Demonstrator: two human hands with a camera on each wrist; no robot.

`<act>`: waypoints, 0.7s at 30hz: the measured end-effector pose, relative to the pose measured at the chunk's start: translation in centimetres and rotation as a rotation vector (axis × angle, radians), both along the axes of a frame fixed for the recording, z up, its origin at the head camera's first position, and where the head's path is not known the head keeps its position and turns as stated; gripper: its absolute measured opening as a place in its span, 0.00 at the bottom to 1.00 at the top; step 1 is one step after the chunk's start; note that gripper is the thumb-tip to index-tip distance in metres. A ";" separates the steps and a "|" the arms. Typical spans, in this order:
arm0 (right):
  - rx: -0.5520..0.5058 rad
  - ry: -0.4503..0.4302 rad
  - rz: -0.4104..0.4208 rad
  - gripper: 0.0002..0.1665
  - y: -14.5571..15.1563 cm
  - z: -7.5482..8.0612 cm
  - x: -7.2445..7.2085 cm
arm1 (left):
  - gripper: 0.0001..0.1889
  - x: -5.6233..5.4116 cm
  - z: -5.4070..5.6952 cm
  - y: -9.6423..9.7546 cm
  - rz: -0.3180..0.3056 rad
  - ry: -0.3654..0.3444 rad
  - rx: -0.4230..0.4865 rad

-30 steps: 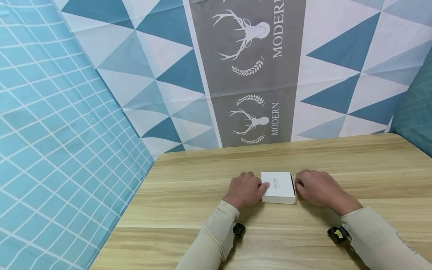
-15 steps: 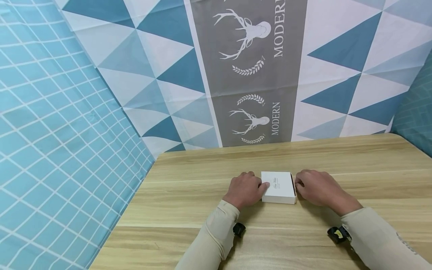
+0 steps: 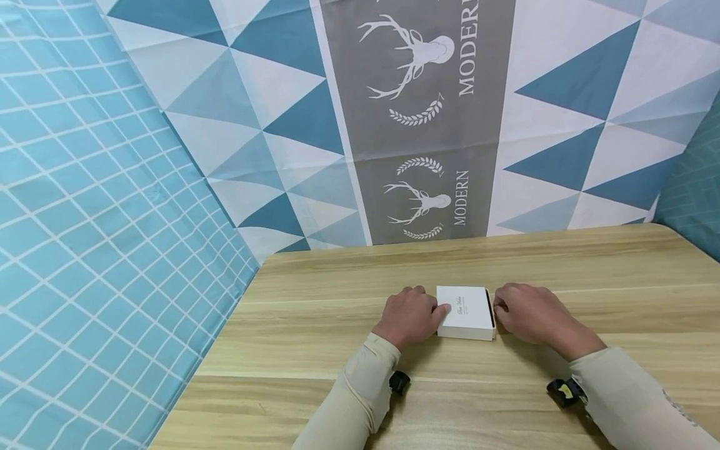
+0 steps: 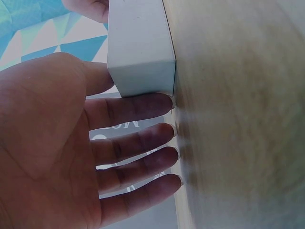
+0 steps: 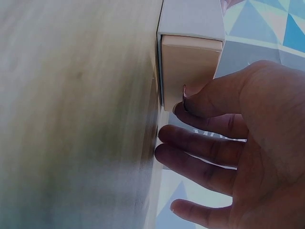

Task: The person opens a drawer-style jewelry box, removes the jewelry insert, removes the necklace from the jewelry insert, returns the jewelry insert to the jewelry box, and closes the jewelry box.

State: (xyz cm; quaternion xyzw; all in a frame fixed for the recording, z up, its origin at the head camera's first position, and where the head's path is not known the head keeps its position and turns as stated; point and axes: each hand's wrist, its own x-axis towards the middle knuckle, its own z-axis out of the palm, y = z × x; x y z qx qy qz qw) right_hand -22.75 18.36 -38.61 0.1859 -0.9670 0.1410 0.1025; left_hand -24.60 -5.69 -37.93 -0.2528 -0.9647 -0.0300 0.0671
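Observation:
A small flat white box with fine printed script lies on the wooden table. At its right end, the brown inner drawer shows just inside the white sleeve. My left hand holds the sleeve's left end, thumb on the top and index finger against the end face. In the left wrist view the other fingers extend beside the box with tips at the tabletop. My right hand is at the drawer's end, thumb and index fingertips pinched together at its lower edge. What lies between those fingertips is largely hidden.
The wooden table runs back to a wall cloth with triangles and deer heads. A blue grid cloth hangs along the left, and a teal cloth at the right. Each wrist wears a small black device.
A slightly wider sliver of the drawer shows at the box's right end, with my right hand a touch farther right. My left hand keeps its place on the box.

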 end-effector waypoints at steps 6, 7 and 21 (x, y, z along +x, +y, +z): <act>0.000 -0.005 0.001 0.14 0.0 0.0 0.0 | 0.21 -0.1 -0.1 0.0 0.002 -0.007 -0.008; 0.000 -0.007 0.001 0.14 0.0 0.0 0.0 | 0.21 -0.1 -0.1 0.0 0.003 -0.008 -0.010; -0.021 -0.036 0.003 0.13 0.0 0.0 -0.1 | 0.22 0.0 0.0 0.0 0.003 -0.018 -0.007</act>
